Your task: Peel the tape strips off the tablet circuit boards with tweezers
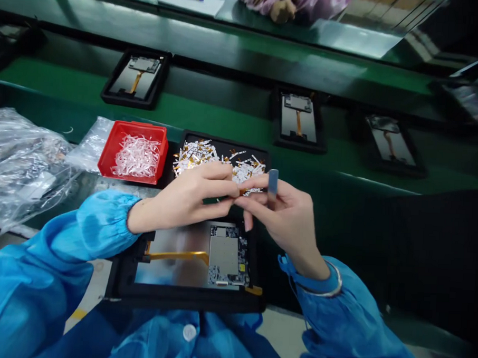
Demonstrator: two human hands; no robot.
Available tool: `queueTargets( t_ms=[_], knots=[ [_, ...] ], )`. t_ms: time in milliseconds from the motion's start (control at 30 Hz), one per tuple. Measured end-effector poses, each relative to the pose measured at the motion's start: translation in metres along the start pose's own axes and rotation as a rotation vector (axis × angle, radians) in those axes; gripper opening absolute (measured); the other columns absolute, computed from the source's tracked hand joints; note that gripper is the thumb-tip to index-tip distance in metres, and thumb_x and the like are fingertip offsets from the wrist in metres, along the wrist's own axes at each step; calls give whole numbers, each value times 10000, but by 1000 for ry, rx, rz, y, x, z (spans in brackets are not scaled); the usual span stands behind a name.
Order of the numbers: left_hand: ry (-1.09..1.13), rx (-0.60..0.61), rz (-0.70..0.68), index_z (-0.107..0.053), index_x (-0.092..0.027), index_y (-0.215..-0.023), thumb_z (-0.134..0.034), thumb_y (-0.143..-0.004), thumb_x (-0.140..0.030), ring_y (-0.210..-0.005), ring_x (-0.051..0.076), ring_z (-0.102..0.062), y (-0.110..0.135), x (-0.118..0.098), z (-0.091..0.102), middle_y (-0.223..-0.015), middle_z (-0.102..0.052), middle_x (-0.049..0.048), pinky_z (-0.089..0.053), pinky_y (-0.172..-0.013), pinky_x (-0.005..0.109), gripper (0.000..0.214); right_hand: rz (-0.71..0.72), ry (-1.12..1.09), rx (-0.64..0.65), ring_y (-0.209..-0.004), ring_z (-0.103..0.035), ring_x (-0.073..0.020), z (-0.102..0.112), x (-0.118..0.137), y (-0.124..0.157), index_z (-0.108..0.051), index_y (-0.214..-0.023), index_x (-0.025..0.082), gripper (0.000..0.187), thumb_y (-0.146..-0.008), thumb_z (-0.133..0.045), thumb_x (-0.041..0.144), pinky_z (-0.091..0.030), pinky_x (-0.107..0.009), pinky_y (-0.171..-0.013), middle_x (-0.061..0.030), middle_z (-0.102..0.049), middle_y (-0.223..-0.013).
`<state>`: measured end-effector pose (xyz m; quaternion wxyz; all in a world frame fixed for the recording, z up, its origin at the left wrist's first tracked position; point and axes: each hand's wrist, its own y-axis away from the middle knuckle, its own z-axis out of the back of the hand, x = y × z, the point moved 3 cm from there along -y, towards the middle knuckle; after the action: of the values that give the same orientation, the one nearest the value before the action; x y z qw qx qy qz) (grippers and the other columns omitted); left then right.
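Note:
My left hand (191,195) and my right hand (285,212) meet fingertip to fingertip above a black tray (123,285). Between the pinched fingertips is a small orange and white strip (241,192). A small grey-blue block (272,181) stands upright in my right hand's fingers too. In the tray below lies a flat metal panel (172,255) with a circuit board (228,255) and an orange flex cable (178,256). Just behind my hands, a second black tray (224,144) holds several white and orange strips.
A red bin (109,160) of white paper scraps sits left of the strip tray. Clear plastic bags (21,164) lie at the far left. Three black trays with panels (136,79) (299,121) (391,143) ride the green conveyor (228,67). Another person's hand (282,9) rests at the far side.

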<state>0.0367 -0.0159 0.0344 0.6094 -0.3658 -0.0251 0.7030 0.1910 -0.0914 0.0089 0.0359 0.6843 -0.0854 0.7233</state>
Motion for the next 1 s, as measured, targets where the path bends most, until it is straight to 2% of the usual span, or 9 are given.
queueTargets(
  t_ms=[100,200,267,300,367,467,600,867,1000],
  knots=[
    [-101,104,3,-634,-160,-873,-518,-972,-194,-737,116,-511,18,5,18,-791,-547,9,-430,-668,236,156,63,157,-62,-407,-587,-87,10,-4,7,-707,-807,177,70,-798,-761,219,-481,-222,-435,29,-663,-633],
    [-514,-2,278,-566,-175,-788,-543,-982,-241,-662,86,-430,44,26,56,-741,-513,-29,-333,-597,248,206,161,404,-11,-487,-610,-75,18,-14,18,-721,-841,183,36,-856,-696,163,-494,-211,-488,7,-689,-729],
    [-840,-33,454,-454,-176,-660,-577,-976,-319,-591,88,-287,59,36,70,-638,-387,-53,-231,-570,288,368,281,563,89,-598,-650,-84,18,-21,25,-727,-866,183,102,-881,-650,119,-516,-201,-552,-15,-698,-805],
    [-897,-14,468,-415,-176,-631,-588,-970,-343,-588,93,-260,63,37,69,-620,-353,-53,-216,-574,294,415,343,632,130,-651,-663,-90,17,-24,29,-729,-878,180,122,-886,-635,103,-523,-197,-579,-26,-695,-839],
    [-764,57,340,-455,-178,-662,-576,-975,-332,-626,102,-341,64,30,51,-649,-413,-40,-272,-603,281,369,417,753,163,-718,-668,-99,16,-29,34,-726,-912,181,137,-888,-624,92,-523,-191,-604,-36,-677,-870],
    [-405,157,129,-603,-163,-968,-512,-991,-215,-790,147,-504,59,11,9,-881,-585,27,-375,-684,288,107,405,850,178,-707,-650,-92,17,-33,38,-711,-961,202,158,-890,-622,92,-515,-189,-595,-28,-663,-900],
    [-182,234,133,-621,-155,-1092,-494,-974,-160,-840,180,-517,56,4,-24,-996,-589,72,-414,-711,310,174,370,848,215,-731,-650,-91,17,-34,39,-703,-986,188,183,-878,-627,62,-531,-198,-657,-35,-660,-941],
    [-142,296,125,-626,-178,-1212,-402,-1014,-202,-941,220,-559,55,9,-29,-1121,-595,112,-484,-755,344,300,307,858,215,-693,-588,-81,18,-32,35,-726,-974,201,187,-878,-635,69,-493,-217,-585,-27,-604,-897],
    [-54,272,253,-636,-190,-1193,-490,-996,-218,-1031,196,-598,57,7,-25,-1180,-604,79,-522,-855,317,247,317,820,201,-716,-589,-92,21,-33,34,-710,-983,252,243,-871,-632,50,-500,-229,-598,-9,-614,-892]
  ],
)
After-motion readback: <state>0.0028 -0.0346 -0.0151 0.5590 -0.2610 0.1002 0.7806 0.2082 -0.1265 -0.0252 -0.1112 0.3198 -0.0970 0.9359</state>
